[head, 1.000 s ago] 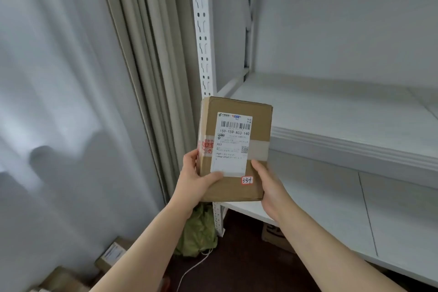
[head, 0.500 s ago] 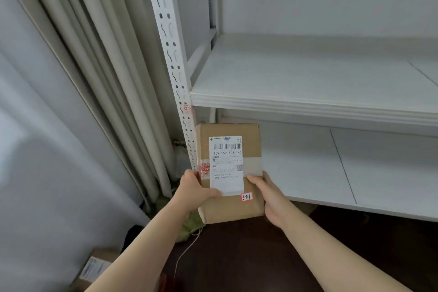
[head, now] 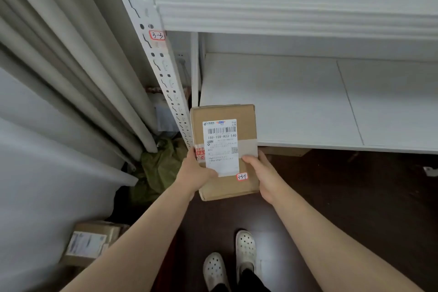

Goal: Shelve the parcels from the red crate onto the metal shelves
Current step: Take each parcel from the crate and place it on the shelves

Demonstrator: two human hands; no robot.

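Lowered, the parcel (head: pixel 225 149) now overlaps the bottom shelf's (head: pixel 296 102) front-left corner; left hand (head: pixel 194 170) and right hand (head: pixel 263 175) grip its sides.

Centre frame, we see a brown parcel (head: pixel 246 125) gripped by both hands: left hand (head: pixel 194 172) on its left edge, right hand (head: pixel 263 175) on its right. Its far end overlaps the lower shelf (head: pixel 296 102), beside the slotted upright (head: pixel 163 66).
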